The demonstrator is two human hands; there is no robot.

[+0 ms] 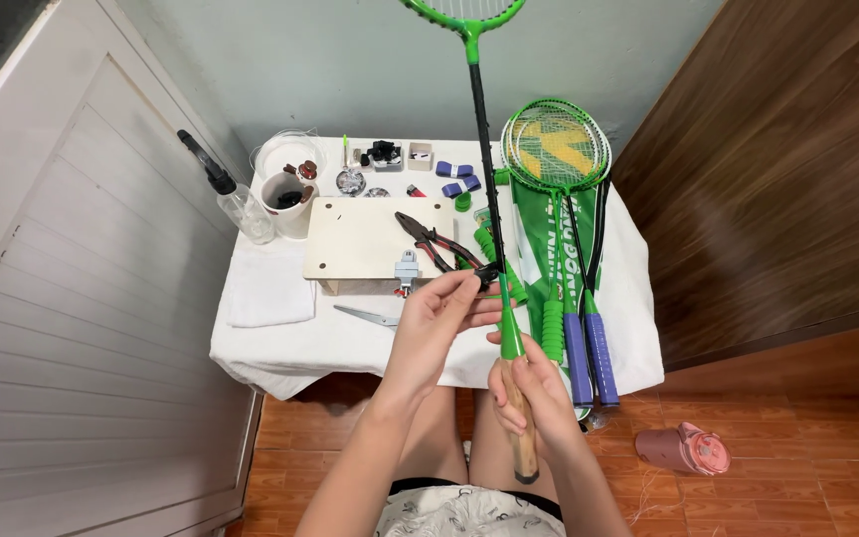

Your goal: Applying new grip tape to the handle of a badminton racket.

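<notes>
So the right hand [527,393] was wrapped tight around the bare wooden handle [519,423] of a green racket [479,149], holding it upright over the lap, while the left hand [439,318] had its fingers pinched on something dark at the shaft just above the green cone, couldn't tell exactly what. Right behind the hands were pliers [434,242] on a wooden board [365,237], with scissors [368,316] on the white tablecloth [270,338]. More rackets [564,199] lay to the right, a spray bottle [231,199] sat far left, and a pink bottle [683,447] was on the floor.
</notes>
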